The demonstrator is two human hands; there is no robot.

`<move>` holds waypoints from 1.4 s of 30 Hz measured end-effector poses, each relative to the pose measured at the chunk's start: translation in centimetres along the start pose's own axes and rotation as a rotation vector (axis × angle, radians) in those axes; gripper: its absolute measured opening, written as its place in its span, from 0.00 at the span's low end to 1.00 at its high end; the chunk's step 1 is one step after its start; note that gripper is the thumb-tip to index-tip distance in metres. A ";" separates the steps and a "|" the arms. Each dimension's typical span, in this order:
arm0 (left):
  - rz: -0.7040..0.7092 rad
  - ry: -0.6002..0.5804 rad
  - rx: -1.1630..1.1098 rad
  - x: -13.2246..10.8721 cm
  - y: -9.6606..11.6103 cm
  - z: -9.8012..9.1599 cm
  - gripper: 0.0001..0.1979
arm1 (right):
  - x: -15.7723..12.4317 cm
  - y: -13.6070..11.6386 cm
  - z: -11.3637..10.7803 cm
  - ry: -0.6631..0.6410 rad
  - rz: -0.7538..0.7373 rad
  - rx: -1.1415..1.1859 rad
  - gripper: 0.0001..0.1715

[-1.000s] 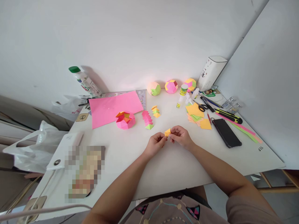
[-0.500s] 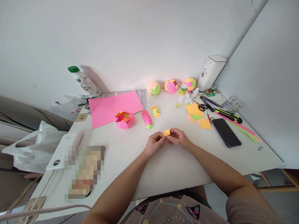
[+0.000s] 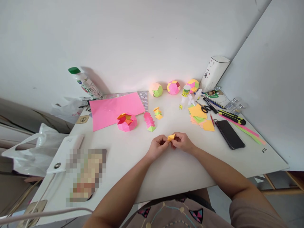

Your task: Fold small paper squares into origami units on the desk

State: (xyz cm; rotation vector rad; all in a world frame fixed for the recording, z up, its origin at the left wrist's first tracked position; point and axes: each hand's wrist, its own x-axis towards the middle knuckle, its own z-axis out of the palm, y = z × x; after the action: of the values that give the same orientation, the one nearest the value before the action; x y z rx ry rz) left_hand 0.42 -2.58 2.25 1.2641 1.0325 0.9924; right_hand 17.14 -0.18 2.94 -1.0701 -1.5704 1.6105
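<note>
A small orange piece of folded paper (image 3: 171,137) is pinched between both hands above the table. My left hand (image 3: 158,146) is closed on its left side, and my right hand (image 3: 183,143) grips its right side; some fingertips are hidden behind the paper. Beyond the hands lie a row of pink and green folded pieces (image 3: 149,121) and a short row of orange and green ones (image 3: 158,113). To their left sits a pink paper ball (image 3: 127,123), its top open and orange inside. Loose orange, green and peach paper squares (image 3: 198,112) lie to the right.
Three finished paper balls (image 3: 173,87) stand along the wall. Scissors (image 3: 205,108), a glue stick (image 3: 186,90), a cutter (image 3: 232,118) and a black phone (image 3: 230,134) are at the right. A pink sheet (image 3: 114,109) and a white bottle (image 3: 86,84) occupy the back left.
The orange folded paper has tilted and shifted slightly right and down between my fingers. Both hands keep their hold and have barely moved.
</note>
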 end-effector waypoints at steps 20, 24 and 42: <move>-0.096 0.060 -0.080 0.0 0.8 -0.2 0.12 | 0.1 -0.2 -0.1 0.020 -0.045 0.138 0.03; -0.114 0.070 -0.098 0.0 0.8 -0.2 0.12 | 0.0 0.2 -0.1 0.137 -0.191 0.034 0.07; -0.132 -0.006 -0.053 0.0 1.0 -0.2 0.04 | 0.5 1.3 -0.5 0.171 -0.522 -0.400 0.15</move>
State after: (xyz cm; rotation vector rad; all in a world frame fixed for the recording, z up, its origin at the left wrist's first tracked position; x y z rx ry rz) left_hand 0.19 -2.50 3.20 1.1399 1.0642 0.9081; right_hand 17.46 0.34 1.65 -0.8612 -1.8997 0.8591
